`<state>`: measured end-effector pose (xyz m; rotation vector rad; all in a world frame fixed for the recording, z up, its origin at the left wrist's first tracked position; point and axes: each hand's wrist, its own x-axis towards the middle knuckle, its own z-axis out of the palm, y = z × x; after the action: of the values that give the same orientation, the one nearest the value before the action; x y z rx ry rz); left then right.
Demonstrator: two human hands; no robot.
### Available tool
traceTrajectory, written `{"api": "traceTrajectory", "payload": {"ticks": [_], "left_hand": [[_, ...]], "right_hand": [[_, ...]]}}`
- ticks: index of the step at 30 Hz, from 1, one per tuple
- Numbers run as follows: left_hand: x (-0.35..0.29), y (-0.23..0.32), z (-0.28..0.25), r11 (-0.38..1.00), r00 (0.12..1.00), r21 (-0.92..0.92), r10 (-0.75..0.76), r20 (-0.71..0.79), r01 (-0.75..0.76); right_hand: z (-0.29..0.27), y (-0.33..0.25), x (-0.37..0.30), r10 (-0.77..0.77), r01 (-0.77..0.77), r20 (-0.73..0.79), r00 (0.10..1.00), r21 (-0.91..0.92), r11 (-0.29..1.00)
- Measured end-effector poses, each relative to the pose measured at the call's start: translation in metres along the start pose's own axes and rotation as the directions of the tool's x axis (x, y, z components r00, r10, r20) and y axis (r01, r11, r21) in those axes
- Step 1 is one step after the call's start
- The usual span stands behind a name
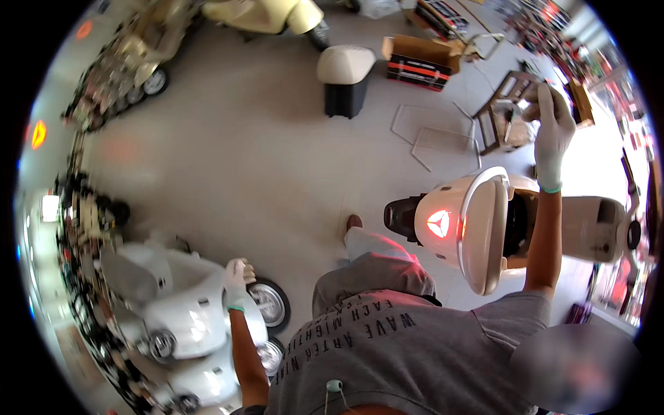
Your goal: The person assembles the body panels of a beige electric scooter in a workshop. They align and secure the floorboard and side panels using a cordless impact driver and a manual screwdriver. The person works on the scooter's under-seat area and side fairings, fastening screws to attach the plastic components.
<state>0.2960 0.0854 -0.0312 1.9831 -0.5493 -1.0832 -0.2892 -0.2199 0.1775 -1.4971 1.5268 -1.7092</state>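
My right hand [555,128], in a white glove with a green cuff edge, is raised out to the right near a brown wooden chair [488,130]. Its fingers are partly stretched and apart, with nothing visible in them. Below that arm stands a cream scooter [432,252] with its red tail light lit. The scooter's seat [487,238] is tipped up, baring the dark storage opening [517,225]. My left hand [237,280], gloved alike, hangs low on the left with loosely extended fingers and nothing seen in it. Nearest to it is a white scooter [187,321]; contact cannot be made out.
A black bin-like box with a cream padded top [348,63] stands on the floor beside an opened cardboard box [422,63]. Thin metal frames [443,136] lie near the chair. More scooters [114,76] line the left side, and a pale yellow one [266,15] stands at the far end.
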Motion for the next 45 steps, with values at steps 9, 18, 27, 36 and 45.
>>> {"api": "traceTrajectory", "payload": {"ticks": [9, 18, 27, 36, 45], "left_hand": [[0.222, -0.117, -0.083, 0.851, 0.868, 0.298, -0.483, 0.114, 0.434], [0.546, 0.176, 0.062, 0.772, 0.912, 0.620, -0.143, 0.385, -0.140], [0.564, 0.430, 0.497, 0.924, 0.595, 0.334, -0.162, 0.787, -0.189], [0.463, 0.428, 0.694, 0.597, 0.362, 0.471, -0.302, 0.882, -0.649], [0.442, 0.463, 0.920, 0.273, 0.250, 0.345, -0.331, 0.910, -0.898]], "right_hand": [[0.030, -0.009, 0.080, 0.062, -0.134, -0.291, 0.955, -0.234, 0.963], [0.025, 0.013, 0.085, 0.171, -0.432, -0.672, 0.721, -0.243, 0.868], [-0.034, -0.003, 0.047, 0.050, -0.641, -0.863, 0.503, -0.333, 0.691], [-0.094, 0.052, 0.090, 0.081, -0.679, -0.905, 0.417, -0.251, 0.689], [-0.131, 0.117, 0.127, 0.216, -0.790, -0.962, 0.165, 0.002, 0.613]]}}
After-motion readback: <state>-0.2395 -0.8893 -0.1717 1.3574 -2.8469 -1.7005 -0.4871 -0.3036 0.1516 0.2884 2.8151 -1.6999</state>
